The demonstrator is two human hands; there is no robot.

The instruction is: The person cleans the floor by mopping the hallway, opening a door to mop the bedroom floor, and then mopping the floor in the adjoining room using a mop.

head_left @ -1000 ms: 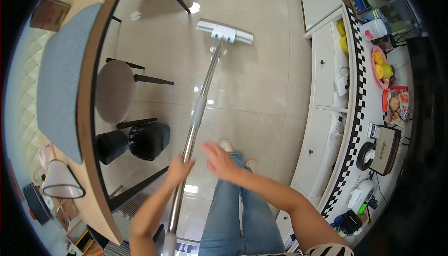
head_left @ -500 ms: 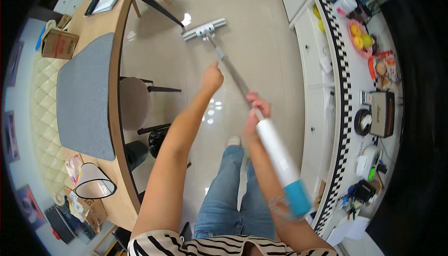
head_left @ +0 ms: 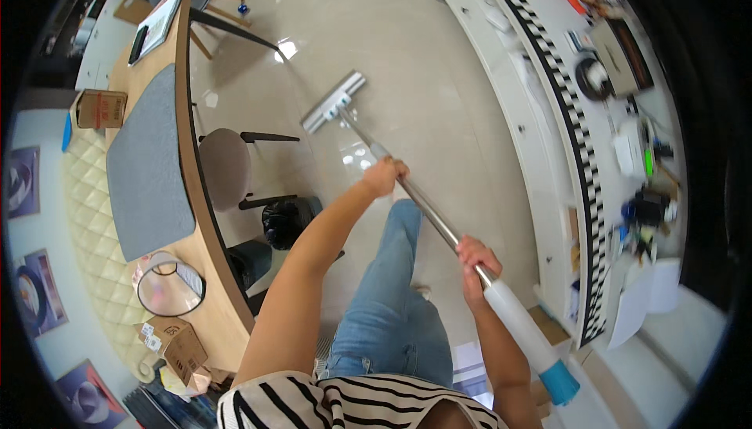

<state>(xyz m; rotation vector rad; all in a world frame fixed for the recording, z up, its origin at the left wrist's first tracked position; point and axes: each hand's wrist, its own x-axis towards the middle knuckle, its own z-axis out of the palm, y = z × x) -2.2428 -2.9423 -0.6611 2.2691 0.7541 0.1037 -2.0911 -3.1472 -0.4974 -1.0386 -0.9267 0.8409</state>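
Observation:
Slanting across the view is a floor mop (head_left: 429, 211) with a metal pole, a white grip and a teal end cap. Its wide silver head (head_left: 334, 102) rests on the glossy tiled floor, ahead of me and slightly left. My left hand (head_left: 385, 176) is closed round the pole, just below the grey joint. Farther up, my right hand (head_left: 478, 261) wraps the pole right beside the white grip. The grip's teal end passes over my right forearm's outer side.
To the left stands a wooden table (head_left: 215, 272) with a grey mat, a lampshade and cardboard boxes. A chair (head_left: 225, 169) and black-lined bin (head_left: 290, 221) sit under its edge. White cabinets (head_left: 501, 108) with a cluttered, checker-edged top run along the right.
My left hand, earlier beside the pole with a finger extended, has closed round it. The mop head has turned and come nearer. My right hand has moved right and closer to me.

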